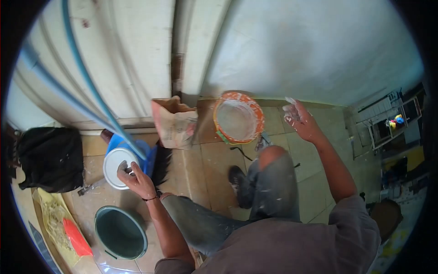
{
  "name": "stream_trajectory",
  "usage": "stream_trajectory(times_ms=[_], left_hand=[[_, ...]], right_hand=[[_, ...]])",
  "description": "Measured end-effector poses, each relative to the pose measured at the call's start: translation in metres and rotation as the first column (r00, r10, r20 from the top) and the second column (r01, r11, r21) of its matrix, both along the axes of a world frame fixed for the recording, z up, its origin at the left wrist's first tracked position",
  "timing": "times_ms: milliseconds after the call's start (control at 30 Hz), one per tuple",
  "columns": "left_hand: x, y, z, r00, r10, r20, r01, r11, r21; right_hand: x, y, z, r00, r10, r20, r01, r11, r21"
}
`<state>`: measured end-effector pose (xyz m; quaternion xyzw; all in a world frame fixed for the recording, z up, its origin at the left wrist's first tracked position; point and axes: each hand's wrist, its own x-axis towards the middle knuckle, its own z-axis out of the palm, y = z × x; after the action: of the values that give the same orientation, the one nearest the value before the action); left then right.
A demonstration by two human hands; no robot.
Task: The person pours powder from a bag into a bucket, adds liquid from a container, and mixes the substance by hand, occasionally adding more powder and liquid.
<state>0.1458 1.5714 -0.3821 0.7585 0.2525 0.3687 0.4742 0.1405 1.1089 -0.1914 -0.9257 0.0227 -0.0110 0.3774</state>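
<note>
My left hand [137, 181] hovers over a white round lid or tub [112, 166], its smeared fingers loosely bent and apart. No object shows in it. To the right, my right hand [302, 122] is raised in the air with nothing in it, thumb and fingers apart and coated in white paste. An orange basin [261, 119] with whitish paste inside stands on the floor by the wall, left of my right hand. Beside the basin stands an opened paper bag [175, 125]. A flat-bladed tool [91, 187] lies left of the white lid.
A dark green bucket [102, 228] stands below my left hand. Near the lid are a blue object [148, 153] and black bristles [162, 166]. A black bag or cloth [52, 157] and a red plastic piece [76, 237] lie at left. A metal rack [397, 121] stands far right.
</note>
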Motion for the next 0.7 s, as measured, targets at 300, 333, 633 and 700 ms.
stream_trajectory(times_ms=[300,333,633,700], left_hand=[[0.043,-0.143,-0.04,0.222,-0.86,-0.46,0.854,0.399,-0.334],[0.05,-0.16,-0.05,0.108,-0.863,-0.494,0.82,0.358,-0.446],[0.092,-0.287,-0.16,0.57,-0.788,-0.234,0.443,0.534,-0.72],[0.085,-0.293,-0.147,0.622,-0.734,-0.274,0.405,0.6,-0.69]], right_hand=[[-0.097,-0.239,-0.301,0.821,-0.362,-0.441,0.101,0.853,-0.511],[-0.098,-0.245,-0.321,0.83,-0.351,-0.432,0.095,0.854,-0.511],[-0.066,-0.25,-0.404,0.963,-0.118,-0.242,-0.05,0.805,-0.59],[-0.065,-0.253,-0.388,0.965,-0.089,-0.245,-0.057,0.846,-0.53]])
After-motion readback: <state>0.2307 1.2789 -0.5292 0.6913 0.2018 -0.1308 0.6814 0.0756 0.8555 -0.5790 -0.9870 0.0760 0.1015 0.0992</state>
